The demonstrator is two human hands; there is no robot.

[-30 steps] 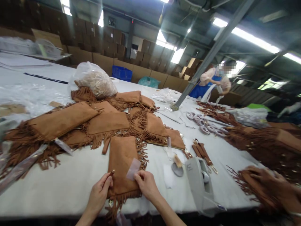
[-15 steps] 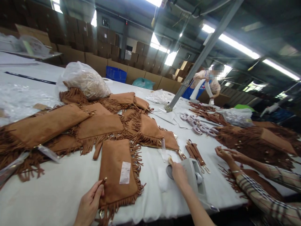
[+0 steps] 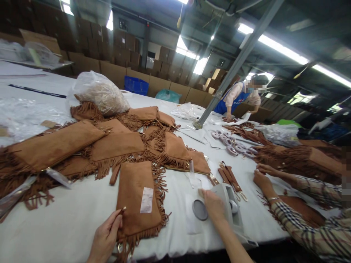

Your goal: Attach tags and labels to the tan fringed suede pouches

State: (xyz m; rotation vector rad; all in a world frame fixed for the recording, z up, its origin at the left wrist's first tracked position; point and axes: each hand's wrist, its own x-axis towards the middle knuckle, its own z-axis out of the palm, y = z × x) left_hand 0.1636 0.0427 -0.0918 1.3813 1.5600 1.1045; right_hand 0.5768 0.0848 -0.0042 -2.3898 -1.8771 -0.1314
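Observation:
My left hand [image 3: 107, 233] pinches a small metal piece at the left edge of a brown suede fringed pouch [image 3: 131, 197]. The pouch lies flat on the white table, with a whitish label [image 3: 146, 200] on its face. My right hand [image 3: 215, 207] is closed at the left side of a grey tape dispenser [image 3: 229, 197]; whatever its fingertips hold is too small to make out. Just left of that hand lies a dark round disc [image 3: 200, 210] on a clear plastic piece. Brown straps with metal clasps [image 3: 230, 177] lie behind the dispenser.
More fringed pouches [image 3: 117, 146] are heaped behind, beside a stuffed plastic bag [image 3: 100, 91]. Tape rolls [image 3: 231, 142] and a slanted metal post [image 3: 236, 65] stand farther back. A co-worker's hands [image 3: 264, 182] are at the right; another person [image 3: 238, 96] leans over the far table.
My right hand has shifted slightly right and down, uncovering more of the dark disc. My left hand stays on the pouch. The far person has bent lower, and the co-worker's hands have moved.

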